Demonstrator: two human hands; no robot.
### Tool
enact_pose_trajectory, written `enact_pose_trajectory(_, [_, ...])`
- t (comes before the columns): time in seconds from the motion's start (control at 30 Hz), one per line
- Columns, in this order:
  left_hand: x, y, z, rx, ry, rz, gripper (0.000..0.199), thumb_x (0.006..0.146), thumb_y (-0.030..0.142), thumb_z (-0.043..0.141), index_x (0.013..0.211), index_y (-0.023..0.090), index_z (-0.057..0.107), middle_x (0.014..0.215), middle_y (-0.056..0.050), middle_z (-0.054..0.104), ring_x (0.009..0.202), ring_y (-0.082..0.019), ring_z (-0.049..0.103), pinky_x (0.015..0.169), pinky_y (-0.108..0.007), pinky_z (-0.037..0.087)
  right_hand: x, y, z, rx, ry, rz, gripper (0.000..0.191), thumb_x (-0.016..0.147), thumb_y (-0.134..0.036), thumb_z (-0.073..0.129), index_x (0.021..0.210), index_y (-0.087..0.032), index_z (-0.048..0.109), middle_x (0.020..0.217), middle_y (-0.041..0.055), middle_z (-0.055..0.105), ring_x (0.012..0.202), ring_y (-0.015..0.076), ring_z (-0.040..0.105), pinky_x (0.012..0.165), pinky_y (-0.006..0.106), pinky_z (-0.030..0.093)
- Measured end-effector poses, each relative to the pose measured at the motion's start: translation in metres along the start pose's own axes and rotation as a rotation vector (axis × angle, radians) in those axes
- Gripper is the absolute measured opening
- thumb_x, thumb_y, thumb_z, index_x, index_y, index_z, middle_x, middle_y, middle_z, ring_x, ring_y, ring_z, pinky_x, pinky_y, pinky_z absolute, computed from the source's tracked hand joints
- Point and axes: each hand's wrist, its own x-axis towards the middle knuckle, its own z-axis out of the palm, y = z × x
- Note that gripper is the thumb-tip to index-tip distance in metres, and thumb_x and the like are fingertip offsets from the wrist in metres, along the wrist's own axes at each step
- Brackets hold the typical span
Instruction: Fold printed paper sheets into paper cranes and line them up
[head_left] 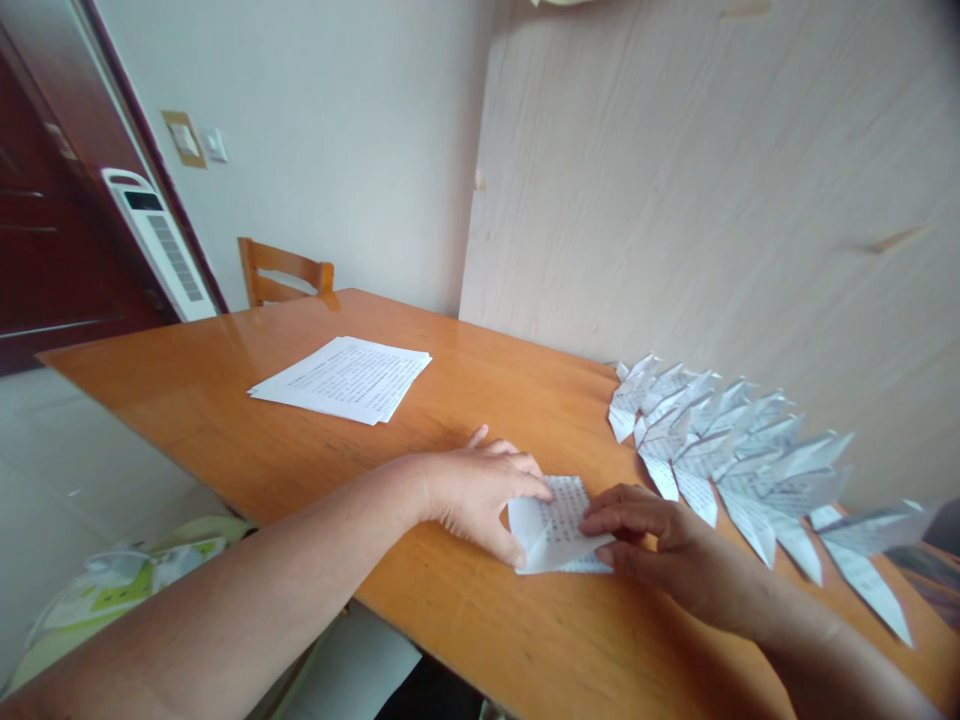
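Note:
A partly folded sheet of printed paper (562, 520) lies on the table in front of me, with one flap lifted a little. My left hand (487, 495) rests at its left side, fingers spread, the fingertips on the top edge and the thumb touching the lower left corner. On the right, my right hand (645, 540) pinches the flap's edge between thumb and fingers. Farther off on the table is a stack of flat printed sheets (341, 380). Several folded paper pieces (720, 430) with raised points stand in rows to the right.
The wooden table (480, 620) meets a pale wooden panel (675, 180) along its back right. A wooden chair (289, 270) stands behind the far end. Below the left edge is a bin-like container (135, 590) with a green and white package. A white heater-like unit (161, 245) stands by the door.

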Motion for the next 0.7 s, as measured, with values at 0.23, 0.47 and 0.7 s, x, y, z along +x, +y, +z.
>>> enact_pose_trajectory(0.23, [-0.001, -0.006, 0.006, -0.024, 0.027, 0.008, 0.071, 0.07, 0.057, 0.077, 0.135, 0.037, 0.055, 0.14, -0.003, 0.056, 0.134, -0.036, 0.04, 0.114, -0.07, 0.007, 0.006, 0.0, -0.002, 0.002, -0.001, 0.034, 0.024, 0.094, -0.042, 0.059, 0.1, -0.026, 0.075, 0.093, 0.0036, 0.066, 0.085, 0.0183, 0.06, 0.075, 0.029, 0.047])
enact_pose_trajectory(0.47, [-0.001, -0.008, 0.008, -0.024, 0.045, 0.022, 0.073, 0.07, 0.06, 0.076, 0.136, 0.036, 0.054, 0.142, -0.005, 0.054, 0.134, -0.037, 0.04, 0.113, -0.07, 0.009, 0.012, 0.001, 0.005, -0.065, 0.053, 0.111, 0.032, 0.097, -0.043, 0.052, 0.078, -0.022, 0.068, 0.08, 0.0014, 0.059, 0.074, 0.0162, 0.055, 0.067, 0.027, 0.044])
enact_pose_trajectory(0.7, [-0.002, -0.008, 0.009, -0.015, 0.049, 0.026, 0.073, 0.072, 0.059, 0.074, 0.137, 0.036, 0.053, 0.142, -0.004, 0.054, 0.135, -0.037, 0.039, 0.115, -0.069, 0.008, 0.018, -0.004, 0.016, -0.069, 0.17, 0.247, 0.029, 0.093, -0.042, 0.056, 0.073, -0.022, 0.062, 0.074, -0.0008, 0.054, 0.066, 0.015, 0.05, 0.058, 0.027, 0.039])
